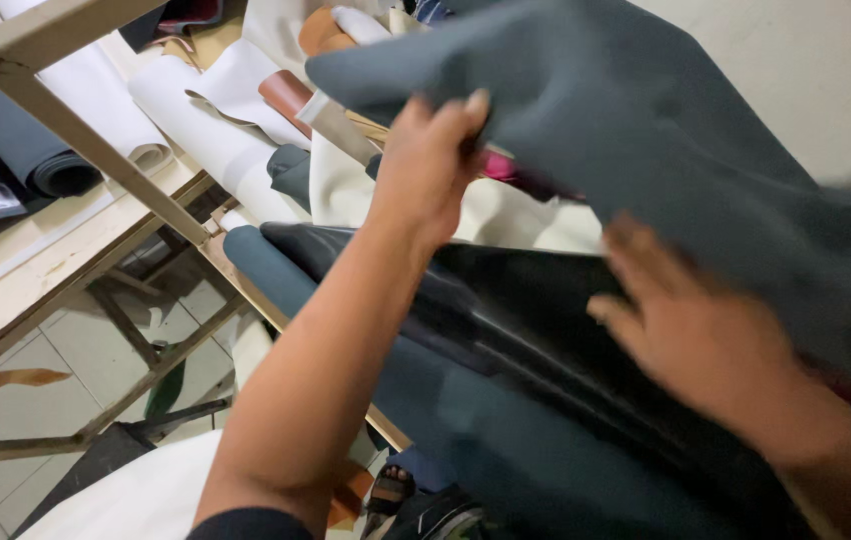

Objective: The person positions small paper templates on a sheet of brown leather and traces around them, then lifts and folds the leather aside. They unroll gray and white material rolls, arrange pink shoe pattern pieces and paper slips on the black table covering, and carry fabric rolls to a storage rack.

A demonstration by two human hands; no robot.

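A big grey sheet hangs over the black sheet, far right. My left hand pinches its edge; I should lift evenly. My right hand, blurred, fingers apart, slides underneath.

Raised grey sheet blocks above black leather; open gap between them; rolls crowd left of it.

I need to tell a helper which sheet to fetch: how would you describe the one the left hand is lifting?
Start at the wooden rack stacked with pale rolls. Right of it, the left hand pinches a dull grey-blue sheet by its edge. Unlike the glossy black sheet beneath, it is matte.
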